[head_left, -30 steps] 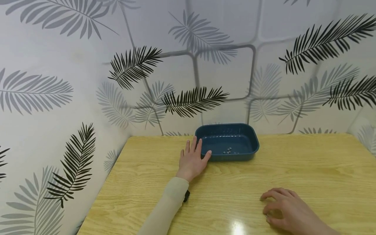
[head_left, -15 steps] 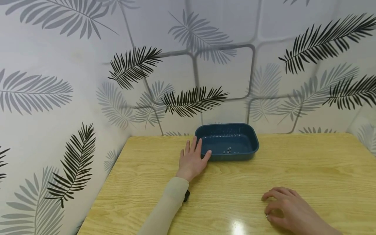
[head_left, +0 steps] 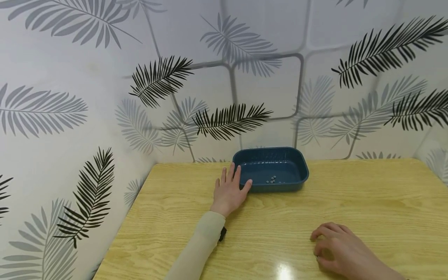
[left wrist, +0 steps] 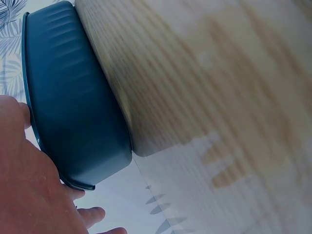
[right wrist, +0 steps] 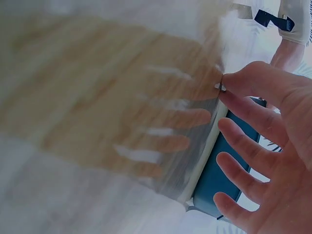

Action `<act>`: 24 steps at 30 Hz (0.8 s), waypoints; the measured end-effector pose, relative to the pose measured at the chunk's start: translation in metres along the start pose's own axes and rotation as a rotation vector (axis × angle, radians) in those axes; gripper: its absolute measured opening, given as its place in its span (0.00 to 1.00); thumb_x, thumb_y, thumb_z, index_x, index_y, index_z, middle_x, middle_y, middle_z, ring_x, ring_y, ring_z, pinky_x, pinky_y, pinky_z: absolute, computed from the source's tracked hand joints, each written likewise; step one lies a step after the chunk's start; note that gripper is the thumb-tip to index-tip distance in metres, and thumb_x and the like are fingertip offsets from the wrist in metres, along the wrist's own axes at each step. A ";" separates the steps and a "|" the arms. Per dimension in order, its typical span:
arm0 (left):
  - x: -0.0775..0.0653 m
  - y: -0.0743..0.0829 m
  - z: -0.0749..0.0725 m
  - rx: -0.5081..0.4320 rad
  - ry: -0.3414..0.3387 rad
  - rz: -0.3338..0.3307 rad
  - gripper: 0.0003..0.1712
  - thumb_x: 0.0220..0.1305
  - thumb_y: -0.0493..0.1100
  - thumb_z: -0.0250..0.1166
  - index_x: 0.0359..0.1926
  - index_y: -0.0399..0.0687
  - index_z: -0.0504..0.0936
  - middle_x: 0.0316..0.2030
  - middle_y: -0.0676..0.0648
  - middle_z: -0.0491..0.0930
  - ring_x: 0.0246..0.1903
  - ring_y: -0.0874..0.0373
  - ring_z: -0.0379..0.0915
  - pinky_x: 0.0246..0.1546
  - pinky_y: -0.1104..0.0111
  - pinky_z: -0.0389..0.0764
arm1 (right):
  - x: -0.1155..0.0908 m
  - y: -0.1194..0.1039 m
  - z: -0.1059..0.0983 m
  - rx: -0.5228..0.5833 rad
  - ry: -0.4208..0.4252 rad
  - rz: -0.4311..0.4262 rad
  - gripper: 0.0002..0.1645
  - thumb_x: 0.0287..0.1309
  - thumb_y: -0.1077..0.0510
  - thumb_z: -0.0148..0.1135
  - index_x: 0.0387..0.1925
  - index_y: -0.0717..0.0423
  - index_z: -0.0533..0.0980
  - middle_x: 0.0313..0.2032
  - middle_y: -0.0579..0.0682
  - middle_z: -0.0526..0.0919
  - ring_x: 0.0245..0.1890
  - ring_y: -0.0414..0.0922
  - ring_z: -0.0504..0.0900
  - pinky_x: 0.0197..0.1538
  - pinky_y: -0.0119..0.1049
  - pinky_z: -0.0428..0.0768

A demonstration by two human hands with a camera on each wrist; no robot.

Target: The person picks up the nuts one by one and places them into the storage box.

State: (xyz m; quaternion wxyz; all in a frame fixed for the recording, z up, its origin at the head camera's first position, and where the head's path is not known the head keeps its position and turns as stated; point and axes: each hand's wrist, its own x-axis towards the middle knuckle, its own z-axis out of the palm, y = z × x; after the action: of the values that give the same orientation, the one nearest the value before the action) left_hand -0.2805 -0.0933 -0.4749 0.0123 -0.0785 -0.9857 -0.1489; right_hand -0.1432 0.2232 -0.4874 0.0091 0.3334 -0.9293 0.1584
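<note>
A blue rectangular tray (head_left: 269, 187) stands at the back of the table, with several small metal nuts (head_left: 272, 180) on its floor. My left hand (head_left: 229, 193) rests at the tray's left end, fingers spread over the rim and thumb at the front corner. The left wrist view shows the hand (left wrist: 34, 190) along the edge of the tray (left wrist: 78, 97). Low over the table at the right front, my right hand (head_left: 341, 249) pinches a tiny metal nut (right wrist: 220, 87) between thumb and forefinger. Its other fingers (right wrist: 243, 146) are loosely bent and apart.
The pale wooden table (head_left: 276, 225) runs back to a wall (head_left: 266, 89) with a leaf pattern, right behind the tray. A dark strap piece (head_left: 222, 234) shows at the left wrist, below the sleeve (head_left: 206, 233).
My right hand has shifted only very slightly near the tabletop, and the nut in its fingertips shows less in the head view. The left hand and tray stay in place.
</note>
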 end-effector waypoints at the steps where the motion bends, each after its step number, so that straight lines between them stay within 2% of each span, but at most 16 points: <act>1: 0.000 0.000 0.000 -0.001 0.002 0.000 0.43 0.72 0.71 0.37 0.79 0.57 0.45 0.78 0.50 0.35 0.76 0.47 0.29 0.70 0.45 0.46 | 0.001 0.000 0.000 -0.002 0.001 -0.006 0.15 0.51 0.53 0.72 0.24 0.23 0.78 0.44 0.34 0.77 0.48 0.46 0.74 0.49 0.56 0.73; 4: 0.001 -0.001 0.002 0.001 0.002 0.002 0.44 0.72 0.72 0.37 0.79 0.57 0.45 0.78 0.50 0.35 0.76 0.47 0.29 0.70 0.44 0.46 | 0.002 -0.001 -0.001 0.008 0.001 -0.007 0.15 0.51 0.53 0.72 0.24 0.24 0.78 0.43 0.34 0.77 0.47 0.46 0.74 0.48 0.55 0.73; 8: 0.003 -0.002 0.004 0.006 0.000 0.003 0.44 0.72 0.72 0.36 0.79 0.57 0.44 0.78 0.51 0.34 0.76 0.47 0.29 0.70 0.44 0.46 | 0.005 -0.003 -0.004 0.047 -0.005 0.034 0.14 0.50 0.52 0.72 0.24 0.25 0.79 0.44 0.34 0.78 0.47 0.45 0.74 0.49 0.55 0.74; 13: 0.002 -0.001 0.002 -0.008 0.003 0.008 0.44 0.72 0.71 0.38 0.79 0.56 0.46 0.78 0.49 0.36 0.76 0.46 0.29 0.70 0.44 0.46 | 0.008 -0.008 -0.008 0.068 0.036 0.060 0.15 0.48 0.55 0.71 0.23 0.25 0.79 0.44 0.36 0.79 0.49 0.46 0.74 0.52 0.56 0.73; 16: 0.001 -0.002 0.002 -0.002 -0.003 0.004 0.44 0.72 0.72 0.37 0.79 0.56 0.45 0.78 0.49 0.36 0.76 0.47 0.28 0.70 0.44 0.46 | 0.011 -0.008 -0.011 0.038 0.108 0.026 0.17 0.46 0.57 0.73 0.21 0.26 0.78 0.43 0.37 0.80 0.48 0.47 0.75 0.50 0.55 0.74; 21: 0.002 -0.002 0.002 0.014 0.000 0.005 0.44 0.72 0.72 0.35 0.79 0.58 0.44 0.78 0.50 0.36 0.76 0.47 0.28 0.71 0.44 0.44 | 0.019 -0.006 -0.017 -0.043 0.310 -0.081 0.22 0.36 0.59 0.78 0.20 0.28 0.76 0.41 0.39 0.81 0.43 0.47 0.77 0.42 0.52 0.77; 24: 0.001 -0.001 0.001 0.029 0.007 0.012 0.44 0.72 0.72 0.36 0.79 0.58 0.44 0.78 0.49 0.37 0.76 0.46 0.30 0.71 0.44 0.43 | 0.024 -0.007 -0.021 -0.055 0.362 -0.089 0.22 0.34 0.59 0.78 0.20 0.27 0.76 0.41 0.39 0.82 0.43 0.46 0.77 0.42 0.52 0.77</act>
State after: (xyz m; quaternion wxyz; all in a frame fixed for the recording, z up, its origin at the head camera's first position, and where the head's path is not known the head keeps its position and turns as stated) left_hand -0.2815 -0.0943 -0.4759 0.0178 -0.0839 -0.9872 -0.1346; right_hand -0.1594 0.2096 -0.4627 0.1922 0.3400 -0.9009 0.1896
